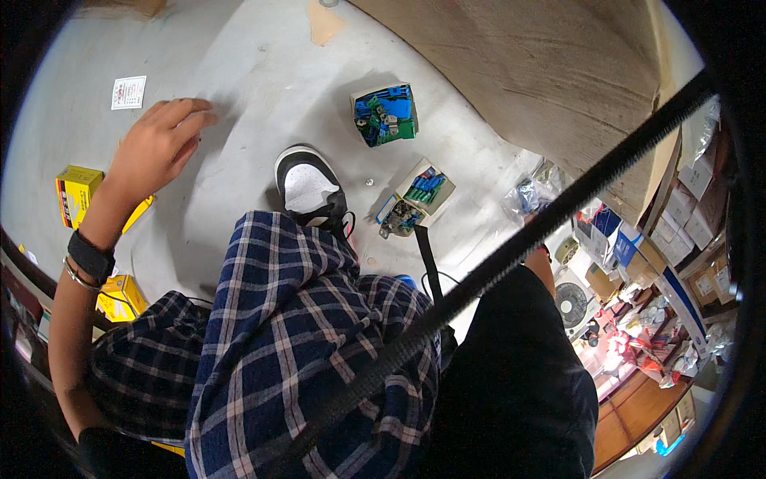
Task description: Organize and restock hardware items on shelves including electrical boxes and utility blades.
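My left hand (164, 141) hovers over the grey floor with nothing visible in it, its fingers loosely bent and pointing right. A dark watch (91, 258) and a metal bangle (78, 276) circle that wrist. Yellow boxes (82, 190) lie beside and under the forearm. On the right, my right hand (530, 218) is mostly hidden behind a black strap (479, 287), close to a clear plastic bag (534, 184) with blue pieces inside; the grip cannot be seen. An open box of blue and green metal clips (384, 114) stands ahead, with another open box (443, 194) of similar parts nearer.
A white label with writing (128, 92) lies at the upper left. My black-and-white shoe (307, 179) stands mid-floor, near a small loose metal piece (369, 182). A large brown cardboard sheet (526, 72) borders the upper right. Cartons (688, 197) and a fan unit (571, 304) are farther right.
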A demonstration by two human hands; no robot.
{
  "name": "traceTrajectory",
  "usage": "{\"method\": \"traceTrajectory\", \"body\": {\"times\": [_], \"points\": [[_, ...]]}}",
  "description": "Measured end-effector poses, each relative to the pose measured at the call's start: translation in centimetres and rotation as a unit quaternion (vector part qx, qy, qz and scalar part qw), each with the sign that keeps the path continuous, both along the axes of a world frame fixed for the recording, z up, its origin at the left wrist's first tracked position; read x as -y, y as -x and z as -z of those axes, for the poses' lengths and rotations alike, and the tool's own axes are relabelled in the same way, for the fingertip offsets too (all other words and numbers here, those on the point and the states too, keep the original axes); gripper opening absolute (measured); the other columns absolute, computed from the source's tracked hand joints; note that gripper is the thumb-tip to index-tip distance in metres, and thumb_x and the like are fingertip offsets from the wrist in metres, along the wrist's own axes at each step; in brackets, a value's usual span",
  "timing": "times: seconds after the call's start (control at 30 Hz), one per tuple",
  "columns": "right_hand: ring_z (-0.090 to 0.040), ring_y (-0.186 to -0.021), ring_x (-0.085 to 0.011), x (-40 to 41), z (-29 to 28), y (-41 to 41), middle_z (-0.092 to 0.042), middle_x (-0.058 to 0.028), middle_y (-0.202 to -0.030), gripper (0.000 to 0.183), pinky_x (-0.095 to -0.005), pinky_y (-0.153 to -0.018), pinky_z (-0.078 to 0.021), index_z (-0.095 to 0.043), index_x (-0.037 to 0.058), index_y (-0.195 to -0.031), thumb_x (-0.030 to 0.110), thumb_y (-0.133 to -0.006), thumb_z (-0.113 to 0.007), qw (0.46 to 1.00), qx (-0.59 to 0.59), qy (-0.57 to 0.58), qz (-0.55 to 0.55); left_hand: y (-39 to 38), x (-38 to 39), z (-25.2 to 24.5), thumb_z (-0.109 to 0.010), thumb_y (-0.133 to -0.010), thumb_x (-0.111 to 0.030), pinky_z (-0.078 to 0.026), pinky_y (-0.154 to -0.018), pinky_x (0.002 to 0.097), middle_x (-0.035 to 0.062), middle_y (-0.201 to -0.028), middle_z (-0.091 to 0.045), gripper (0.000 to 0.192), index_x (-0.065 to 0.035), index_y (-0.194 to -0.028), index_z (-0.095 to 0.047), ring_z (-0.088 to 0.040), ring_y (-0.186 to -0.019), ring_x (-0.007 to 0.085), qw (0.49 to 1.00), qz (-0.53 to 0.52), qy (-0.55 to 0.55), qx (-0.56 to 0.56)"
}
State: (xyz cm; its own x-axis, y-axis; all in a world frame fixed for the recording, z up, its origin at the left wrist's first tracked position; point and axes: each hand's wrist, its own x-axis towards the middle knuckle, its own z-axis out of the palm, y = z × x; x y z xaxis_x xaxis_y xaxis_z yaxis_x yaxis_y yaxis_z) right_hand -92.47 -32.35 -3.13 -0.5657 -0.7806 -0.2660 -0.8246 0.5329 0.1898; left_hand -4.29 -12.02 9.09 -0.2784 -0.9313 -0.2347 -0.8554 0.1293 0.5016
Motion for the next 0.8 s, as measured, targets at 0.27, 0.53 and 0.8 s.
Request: {"method": "traceTrajectory", "body": {"times": [0.27, 0.53, 0.8], "points": [[-0.051, -0.088, -0.0157, 3.7, -3.1, 3.4, -0.058, -0.0059, -0.101, 0.022, -0.0286, -0.078, -0.0423, -0.056, 0.0066, -0.109, 0.016, -0.093, -0.044, 0.931, 0.303, 0.198, -0.037, 0.6, -0.8, 0.7, -0.056, -0.079, 0.002, -0.045, -0.091, 0.0396, 0.0114, -0.116, -0.057, 0.032, -0.0057, -0.110, -0.058, -0.055, -0.105, 0.0316, 1.000, -0.012, 0.013, -0.024], [-0.048, -0.119, -0.0238, -1.8, -5.4, -17.9, -0.054, -0.0172, -0.125, 0.055, -0.0330, -0.106, -0.0311, -0.043, -0.0085, -0.128, 0.039, -0.100, -0.037, 0.830, 0.530, 0.078, 0.157, -0.4, -3.8, 0.4, -0.058, -0.076, 0.003, -0.046, -0.090, 0.0396, 0.0119, -0.115, -0.058, 0.038, -0.0048, -0.113, -0.057, -0.055, -0.104, 0.0323, 1.000, 0.003, -0.016, -0.006], [-0.054, -0.108, -0.0214, -3.5, -8.4, -35.3, -0.059, -0.0112, -0.118, 0.038, -0.0311, -0.097, -0.0393, -0.057, -0.0047, -0.116, 0.026, -0.096, -0.046, 0.797, 0.603, -0.020, -0.019, -0.3, -4.5, 0.7, -0.059, -0.075, 0.002, -0.044, -0.092, 0.0395, 0.0115, -0.115, -0.057, 0.040, -0.0048, -0.114, -0.056, -0.054, -0.104, 0.0316, 0.999, 0.028, -0.012, -0.019]]}}
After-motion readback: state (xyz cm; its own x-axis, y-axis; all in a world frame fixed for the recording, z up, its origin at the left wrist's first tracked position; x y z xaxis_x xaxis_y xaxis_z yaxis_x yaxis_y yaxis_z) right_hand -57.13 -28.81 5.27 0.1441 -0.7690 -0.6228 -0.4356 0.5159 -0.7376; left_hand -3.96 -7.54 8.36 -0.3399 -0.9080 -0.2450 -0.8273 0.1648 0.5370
